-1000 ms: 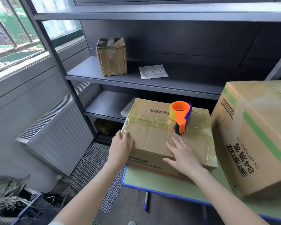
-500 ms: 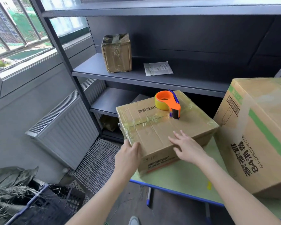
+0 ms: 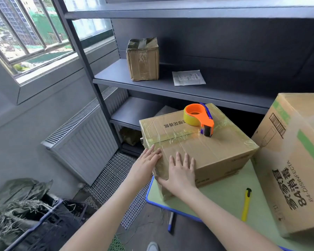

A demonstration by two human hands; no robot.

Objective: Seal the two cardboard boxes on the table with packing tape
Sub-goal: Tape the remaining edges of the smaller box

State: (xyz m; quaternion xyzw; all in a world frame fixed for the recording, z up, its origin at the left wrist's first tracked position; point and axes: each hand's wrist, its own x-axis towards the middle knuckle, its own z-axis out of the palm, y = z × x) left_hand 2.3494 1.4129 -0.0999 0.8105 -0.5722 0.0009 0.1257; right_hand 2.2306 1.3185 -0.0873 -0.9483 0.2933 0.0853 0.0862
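Bearing "84-DISINFECTA", the larger box (image 3: 295, 180)

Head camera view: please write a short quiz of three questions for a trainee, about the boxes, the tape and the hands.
1. True or false: the tape dispenser rests on top of the smaller box.
2. Choose one: what lies on the table next to the large box? A) scissors B) a yellow utility knife C) a glue bottle
3. Fill in: the left hand and the right hand press with straight fingers at the smaller box's near corner, so each hand counts as ____ (open or shut).

Key: 1 true; 2 B; 3 open.
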